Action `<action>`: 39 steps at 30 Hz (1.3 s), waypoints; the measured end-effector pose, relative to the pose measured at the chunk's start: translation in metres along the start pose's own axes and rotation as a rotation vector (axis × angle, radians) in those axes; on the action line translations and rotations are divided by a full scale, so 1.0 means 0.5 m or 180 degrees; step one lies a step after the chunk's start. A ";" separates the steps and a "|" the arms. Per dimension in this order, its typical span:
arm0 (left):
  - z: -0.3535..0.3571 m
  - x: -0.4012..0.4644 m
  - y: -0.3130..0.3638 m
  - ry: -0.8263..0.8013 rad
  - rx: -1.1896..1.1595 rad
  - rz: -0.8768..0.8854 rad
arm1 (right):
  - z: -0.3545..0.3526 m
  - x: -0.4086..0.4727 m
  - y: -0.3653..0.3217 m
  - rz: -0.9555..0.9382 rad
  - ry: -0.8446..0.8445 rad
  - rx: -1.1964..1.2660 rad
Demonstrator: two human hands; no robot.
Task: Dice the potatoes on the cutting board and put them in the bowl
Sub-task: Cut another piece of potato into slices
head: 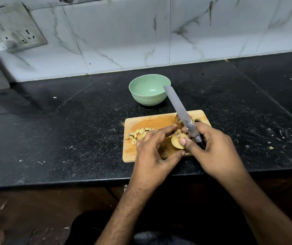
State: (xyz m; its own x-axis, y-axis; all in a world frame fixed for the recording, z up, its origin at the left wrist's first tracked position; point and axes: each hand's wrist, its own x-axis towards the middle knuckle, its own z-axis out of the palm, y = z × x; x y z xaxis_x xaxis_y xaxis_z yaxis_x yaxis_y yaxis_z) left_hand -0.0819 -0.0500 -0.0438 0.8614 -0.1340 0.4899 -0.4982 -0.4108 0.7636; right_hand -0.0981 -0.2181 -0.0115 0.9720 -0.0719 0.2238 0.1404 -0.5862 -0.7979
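The green bowl [149,89] stands on the black counter [71,131] just beyond the cutting board [141,122], with nothing visible inside. On the board lie potato cubes [138,134] at its left; the left hand [152,154] pinches a potato piece [177,141], partly hidden. The right hand [216,152] grips the knife [178,107], whose blade covers another potato [178,119] behind

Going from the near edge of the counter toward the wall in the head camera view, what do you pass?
Pale wooden cutting board → pile of diced potato pieces → empty pale green bowl → white marble-patterned wall tiles.
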 end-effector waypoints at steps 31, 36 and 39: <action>0.004 0.006 -0.012 -0.0362 0.0871 0.0216 | -0.040 -0.106 -0.014 0.0438 -0.0818 -0.1029; -0.002 0.019 -0.007 -0.0597 0.1478 -0.0121 | -0.040 -0.114 -0.024 0.0340 -0.0782 -0.1273; -0.002 0.024 -0.001 -0.0728 0.1625 -0.0318 | -0.032 -0.119 -0.032 0.0323 -0.0772 -0.1417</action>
State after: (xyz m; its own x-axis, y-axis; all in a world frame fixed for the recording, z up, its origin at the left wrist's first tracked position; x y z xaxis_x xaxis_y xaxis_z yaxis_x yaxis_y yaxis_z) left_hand -0.0712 -0.0505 -0.0379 0.9297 -0.2408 0.2788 -0.3512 -0.8078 0.4735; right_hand -0.1613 -0.2171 -0.0031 0.9997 0.0118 -0.0207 0.0004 -0.8765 -0.4815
